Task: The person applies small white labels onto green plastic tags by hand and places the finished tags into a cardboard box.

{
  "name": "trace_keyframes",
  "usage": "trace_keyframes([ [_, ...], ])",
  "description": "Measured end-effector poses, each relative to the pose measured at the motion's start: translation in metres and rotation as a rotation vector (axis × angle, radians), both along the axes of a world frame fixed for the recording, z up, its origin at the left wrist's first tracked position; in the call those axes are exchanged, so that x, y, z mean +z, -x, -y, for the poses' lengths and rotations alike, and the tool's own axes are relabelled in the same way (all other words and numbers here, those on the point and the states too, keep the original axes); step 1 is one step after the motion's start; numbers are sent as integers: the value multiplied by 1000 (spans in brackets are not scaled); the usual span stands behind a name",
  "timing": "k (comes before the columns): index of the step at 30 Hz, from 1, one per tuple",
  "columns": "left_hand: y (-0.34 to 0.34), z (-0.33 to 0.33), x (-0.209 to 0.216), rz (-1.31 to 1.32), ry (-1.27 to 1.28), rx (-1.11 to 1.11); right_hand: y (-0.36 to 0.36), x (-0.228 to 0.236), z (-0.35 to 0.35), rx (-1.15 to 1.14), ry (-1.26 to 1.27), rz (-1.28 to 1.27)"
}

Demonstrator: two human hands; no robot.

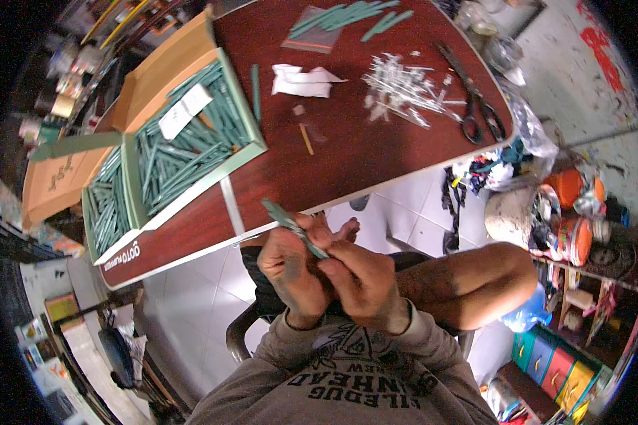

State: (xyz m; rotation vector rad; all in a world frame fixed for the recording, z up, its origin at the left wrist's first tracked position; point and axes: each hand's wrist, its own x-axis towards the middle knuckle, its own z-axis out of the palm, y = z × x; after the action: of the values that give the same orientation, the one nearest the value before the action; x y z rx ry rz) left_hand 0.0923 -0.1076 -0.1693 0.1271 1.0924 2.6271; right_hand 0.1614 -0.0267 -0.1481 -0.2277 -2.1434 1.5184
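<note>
In front of my chest, just off the table's near edge, both hands grip a few thin green sticks (282, 215). My left hand (288, 266) is closed around their middle. The fingers of my right hand (363, 275) pinch the lower end, and the thumbs sit close together. How many sticks there are is hard to tell, as fingers cover part of them. On the left of the table, an open green cardboard box (213, 174) holds many similar green sticks (181, 152) in two sections, with a white slip (186, 112) on top.
The dark red table (298, 166) bears a pile of thin white pieces (403, 86), black scissors (480, 113), a crumpled white paper (303, 81), and a clear bag (310, 39) with green sticks over it. Plastic bags and orange-lidded containers (573, 239) crowd the right side.
</note>
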Motion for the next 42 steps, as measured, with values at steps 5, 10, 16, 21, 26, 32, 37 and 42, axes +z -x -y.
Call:
trace_keyframes([
  [5,-3,8,3,-45,62,-28,-6,8,-1,94,225,107],
  [10,41,36,31,-245,376,-32,17,-3,9,226,392,41],
  [16,187,118,79,-212,408,217,43,7,-2,483,360,172],
  [21,196,116,86,-225,275,229,55,15,-9,392,200,145],
  [26,191,100,83,-192,288,103,69,24,-6,383,161,118],
  [32,190,84,83,-194,342,54,73,32,-8,427,54,175],
  [37,182,79,73,-145,307,-26,71,23,-7,427,87,172],
  [42,172,68,66,-154,339,-17,76,23,-2,441,79,129],
])
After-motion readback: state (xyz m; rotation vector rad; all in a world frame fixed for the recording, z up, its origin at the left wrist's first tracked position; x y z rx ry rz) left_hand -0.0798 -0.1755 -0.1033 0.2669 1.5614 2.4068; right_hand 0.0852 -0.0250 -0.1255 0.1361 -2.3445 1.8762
